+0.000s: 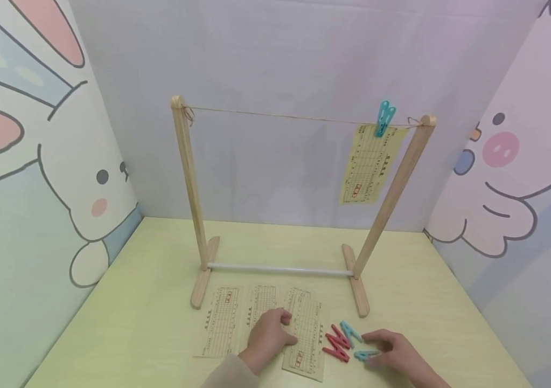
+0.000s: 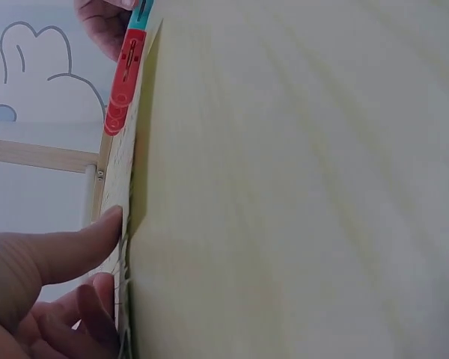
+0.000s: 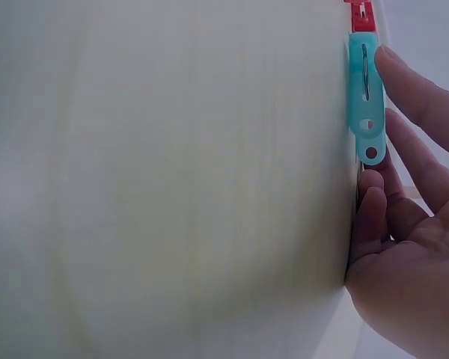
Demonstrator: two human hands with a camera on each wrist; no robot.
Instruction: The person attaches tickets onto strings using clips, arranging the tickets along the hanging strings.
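Observation:
On the pale table (image 1: 134,323) lie three paper slips side by side. My left hand (image 1: 267,337) rests with its fingertips on the right slip (image 1: 306,334), beside the middle slip (image 1: 258,310). In the left wrist view the thumb (image 2: 82,239) touches that slip's edge (image 2: 120,179). My right hand (image 1: 393,350) reaches a teal clothespin (image 1: 364,355) that lies flat. Its fairly straight fingers (image 3: 411,90) touch the teal clothespin (image 3: 364,97). Red clothespins (image 1: 335,345) and another teal one (image 1: 351,333) lie between the hands.
A wooden rack (image 1: 188,188) with a string (image 1: 280,115) stands behind the slips. One slip (image 1: 369,164) hangs at the string's right end under a teal clothespin (image 1: 384,118). Cartoon-printed walls close in the left, back and right sides.

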